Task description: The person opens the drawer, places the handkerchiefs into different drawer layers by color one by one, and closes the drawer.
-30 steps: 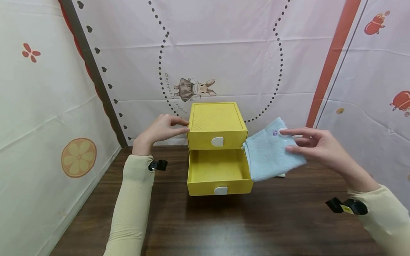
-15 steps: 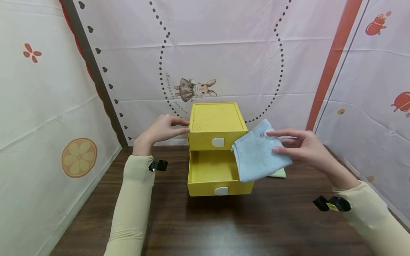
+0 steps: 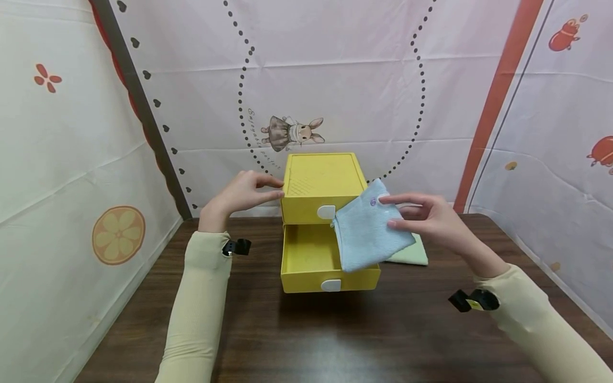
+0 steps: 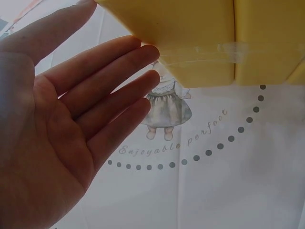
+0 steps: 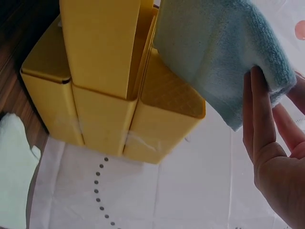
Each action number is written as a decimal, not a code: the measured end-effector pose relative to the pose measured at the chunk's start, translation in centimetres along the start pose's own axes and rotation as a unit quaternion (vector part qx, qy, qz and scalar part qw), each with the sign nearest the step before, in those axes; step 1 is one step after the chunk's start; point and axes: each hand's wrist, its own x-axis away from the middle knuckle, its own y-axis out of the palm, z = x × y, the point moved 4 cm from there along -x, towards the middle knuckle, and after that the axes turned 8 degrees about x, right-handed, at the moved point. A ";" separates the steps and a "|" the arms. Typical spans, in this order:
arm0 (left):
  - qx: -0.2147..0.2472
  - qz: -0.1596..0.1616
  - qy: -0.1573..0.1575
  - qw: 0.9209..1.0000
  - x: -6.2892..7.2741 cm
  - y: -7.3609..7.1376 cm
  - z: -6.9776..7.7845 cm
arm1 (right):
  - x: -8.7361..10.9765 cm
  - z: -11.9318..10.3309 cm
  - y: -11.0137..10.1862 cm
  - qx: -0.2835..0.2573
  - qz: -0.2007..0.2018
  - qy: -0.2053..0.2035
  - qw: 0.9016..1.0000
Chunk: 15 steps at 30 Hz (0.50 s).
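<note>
My right hand (image 3: 426, 218) pinches a folded light-blue towel (image 3: 369, 231) between thumb and fingers. The towel hangs in front of the right part of a yellow drawer cabinet (image 3: 325, 174), over the pulled-out drawer (image 3: 306, 282). In the right wrist view, the towel (image 5: 205, 47) covers part of the cabinet front. My left hand (image 3: 239, 194) rests its fingertips against the cabinet's upper left side. In the left wrist view, the fingers of that hand (image 4: 62, 114) are extended, close to the cabinet's edge (image 4: 190, 43). The drawer's right part is hidden behind the towel.
A pale green folded cloth (image 3: 412, 252) lies on the dark wooden table (image 3: 230, 330) to the right of the cabinet, partly covered by the blue towel and my hand. Printed fabric walls (image 3: 335, 96) stand behind and at both sides.
My right hand has carried the blue towel leftward, from beside the cabinet to over the pulled-out drawer. More of the green cloth shows now. The left hand has stayed in place.
</note>
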 end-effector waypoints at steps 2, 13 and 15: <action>0.000 0.000 0.000 1.000 0.0 0.0 0.0 | -0.2 0.0 0.3 -0.008 0.000 0.000 1.000; 0.002 -0.005 -0.001 1.000 0.0 0.0 -0.1 | -0.7 0.0 1.2 -0.027 0.001 0.013 1.000; 0.000 -0.005 -0.002 1.000 0.0 0.0 -0.1 | -0.6 0.2 1.4 -0.028 0.002 0.020 0.999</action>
